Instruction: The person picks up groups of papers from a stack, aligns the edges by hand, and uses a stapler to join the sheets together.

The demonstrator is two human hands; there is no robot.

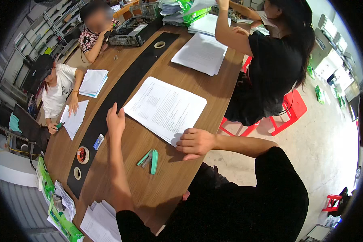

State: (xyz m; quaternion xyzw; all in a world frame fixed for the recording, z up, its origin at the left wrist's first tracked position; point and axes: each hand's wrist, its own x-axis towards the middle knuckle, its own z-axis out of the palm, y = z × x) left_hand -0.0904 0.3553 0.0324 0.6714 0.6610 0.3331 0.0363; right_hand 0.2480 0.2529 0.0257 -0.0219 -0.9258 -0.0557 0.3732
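Note:
A stack of printed paper sheets [169, 107] lies on the wooden table before me, its edges slightly uneven. My left hand [116, 121] is upright beside the stack's left corner, thumb and fingers apart, with nothing held. Curled at the near right corner is my right hand [196, 143], fingers against the paper edge and thumb lower down. Whether it grips any sheets is hidden. Between my forearms sits a mint-green stapler [149, 161], its arms spread apart.
Tape rolls [77, 173], a small blue-and-white box [98, 142] and another tape roll [159, 44] lie on the black strip. More paper stacks [199, 54] surround me. Co-workers [60, 87] sit across; another person [272, 60] is at my right, near red stools [292, 107]. An opened computer case [130, 34] stands farther back.

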